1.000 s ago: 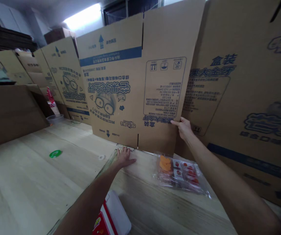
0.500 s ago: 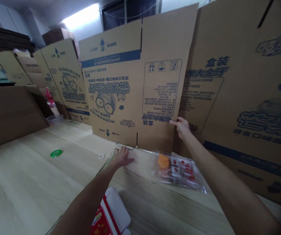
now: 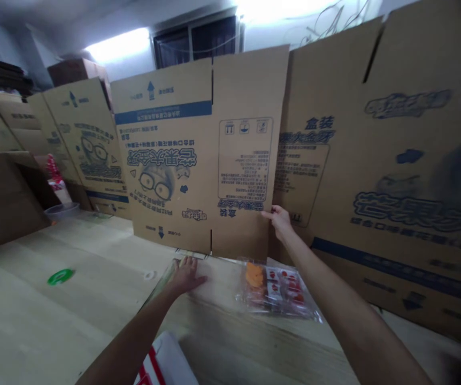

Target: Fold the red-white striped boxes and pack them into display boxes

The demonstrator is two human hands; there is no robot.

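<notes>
A large printed cardboard carton sheet (image 3: 238,235) stands upright on the pale wooden table (image 3: 106,299). Its printing is upside down. My right hand (image 3: 282,222) pinches the right edge of this sheet between thumb and fingers. Near the foot of the sheet, my left hand (image 3: 185,277) lies on the table with its thumb spread, holding nothing. Between my forearms is a clear plastic packet (image 3: 278,291) with orange and red contents. Part of a white and red box (image 3: 170,358) shows below my left forearm.
Another cardboard carton sheet (image 3: 375,166) stands behind my right arm. More cartons (image 3: 88,144) line the left side. A green tape roll (image 3: 60,276), a small white ring (image 3: 149,275) and a clear plastic bowl (image 3: 62,210) rest on the table at left.
The view has turned slightly right and up, so everything sits further left and lower. Both hands keep their places, the right one still on the sheet's edge.
</notes>
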